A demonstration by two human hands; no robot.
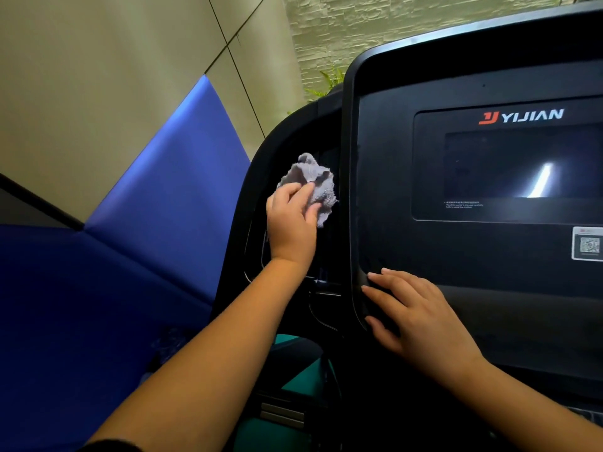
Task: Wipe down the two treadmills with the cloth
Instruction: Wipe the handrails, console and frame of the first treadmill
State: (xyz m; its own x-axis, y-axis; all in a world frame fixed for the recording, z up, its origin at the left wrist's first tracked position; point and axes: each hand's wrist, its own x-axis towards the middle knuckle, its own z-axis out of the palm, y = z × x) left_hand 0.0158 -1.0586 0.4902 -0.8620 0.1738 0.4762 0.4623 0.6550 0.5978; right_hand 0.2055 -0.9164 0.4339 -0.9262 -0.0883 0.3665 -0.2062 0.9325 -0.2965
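Grey cloth (310, 181), bunched, sits against the black housing just left of the treadmill console (456, 256), gripped in the curled fingers of the left hand (292, 223). The right hand (421, 318) lies flat on the console's lower-left rim, fingers slightly spread. Blue padding (130, 223) lines the wall alongside.

The grey cloth (310, 181) is crumpled into a loose wad with a rough, looped nap. The left hand (292, 220) pinches it and presses it against the black side housing (277, 148), at 9 o'clock of the treadmill console (391, 243). The console is matte black with a rounded rim. Its dark screen (502, 164) has a YIJIAN logo (522, 116) at 12 o'clock and a QR sticker (589, 244) at 4 o'clock
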